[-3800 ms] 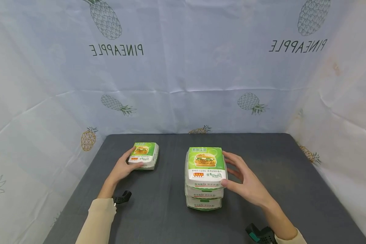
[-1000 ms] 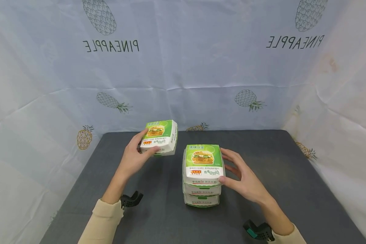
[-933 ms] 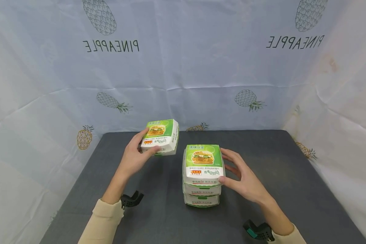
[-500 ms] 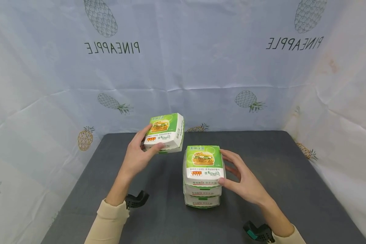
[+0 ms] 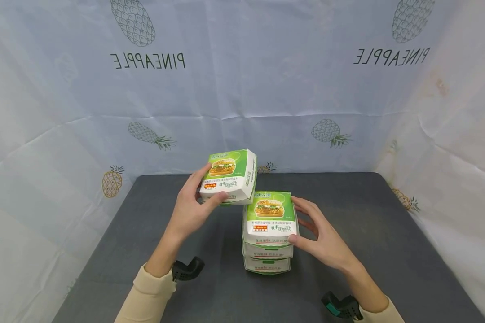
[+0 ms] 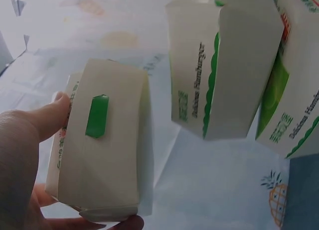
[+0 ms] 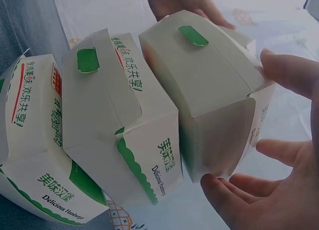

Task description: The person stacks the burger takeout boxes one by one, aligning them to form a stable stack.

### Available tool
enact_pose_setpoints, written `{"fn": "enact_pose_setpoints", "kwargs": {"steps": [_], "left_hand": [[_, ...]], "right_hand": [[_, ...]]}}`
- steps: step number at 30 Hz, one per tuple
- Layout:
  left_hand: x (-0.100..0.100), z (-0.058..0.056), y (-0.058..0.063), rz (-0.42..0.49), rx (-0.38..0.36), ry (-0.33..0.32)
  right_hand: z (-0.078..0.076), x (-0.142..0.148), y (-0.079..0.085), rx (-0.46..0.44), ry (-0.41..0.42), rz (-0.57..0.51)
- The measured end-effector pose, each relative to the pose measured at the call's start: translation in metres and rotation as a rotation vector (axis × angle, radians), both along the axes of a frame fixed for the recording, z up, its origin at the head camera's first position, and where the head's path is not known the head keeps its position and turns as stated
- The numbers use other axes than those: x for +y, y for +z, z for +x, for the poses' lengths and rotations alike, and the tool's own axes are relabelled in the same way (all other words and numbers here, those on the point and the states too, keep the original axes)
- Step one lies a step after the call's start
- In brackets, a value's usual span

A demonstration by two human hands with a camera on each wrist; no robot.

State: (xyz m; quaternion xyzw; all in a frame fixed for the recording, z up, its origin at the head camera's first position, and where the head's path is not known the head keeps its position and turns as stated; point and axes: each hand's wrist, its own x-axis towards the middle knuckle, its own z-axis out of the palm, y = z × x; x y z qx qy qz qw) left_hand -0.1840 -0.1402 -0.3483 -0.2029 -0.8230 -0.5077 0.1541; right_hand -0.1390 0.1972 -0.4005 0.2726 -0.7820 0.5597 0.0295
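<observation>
My left hand (image 5: 191,206) holds a green-and-white cardboard burger box (image 5: 229,176) off the table, tilted, at the upper left of a stack of similar boxes. Its right edge overlaps the stack's far left corner in the head view; whether they touch I cannot tell. Under the stack's top burger box (image 5: 269,224) lie a middle box (image 5: 268,252) and a bottom box (image 5: 266,266). With thumb at the near corner and fingers at the far side, my right hand (image 5: 325,237) grips the top box. The left wrist view shows the raised box (image 6: 107,160) between thumb and fingers.
The dark grey table (image 5: 372,211) stretches to both sides of the stack. Behind it hangs a pale cloth (image 5: 266,89) with pineapple prints, which also lines both sides. A black band (image 5: 187,269) sits on the left wrist, another black band (image 5: 342,306) on the right.
The left hand has lifted its burger box from the table's far left and carried it rightward to the stack, tilting it. The right hand and the stack have stayed in place.
</observation>
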Motion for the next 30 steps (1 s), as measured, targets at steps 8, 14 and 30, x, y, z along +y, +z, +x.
{"fn": "enact_pose_setpoints", "kwargs": {"steps": [8, 14, 30], "left_hand": [[0.009, 0.008, 0.001, -0.029, 0.030, -0.025], [0.015, 0.014, 0.003, -0.048, 0.035, -0.042], [0.033, 0.024, 0.006, -0.103, 0.073, -0.096]], "right_hand": [[0.000, 0.000, -0.001, 0.015, -0.004, 0.011], [0.001, -0.001, -0.001, 0.010, -0.008, 0.016], [0.003, -0.001, 0.002, 0.013, -0.010, -0.005]]}}
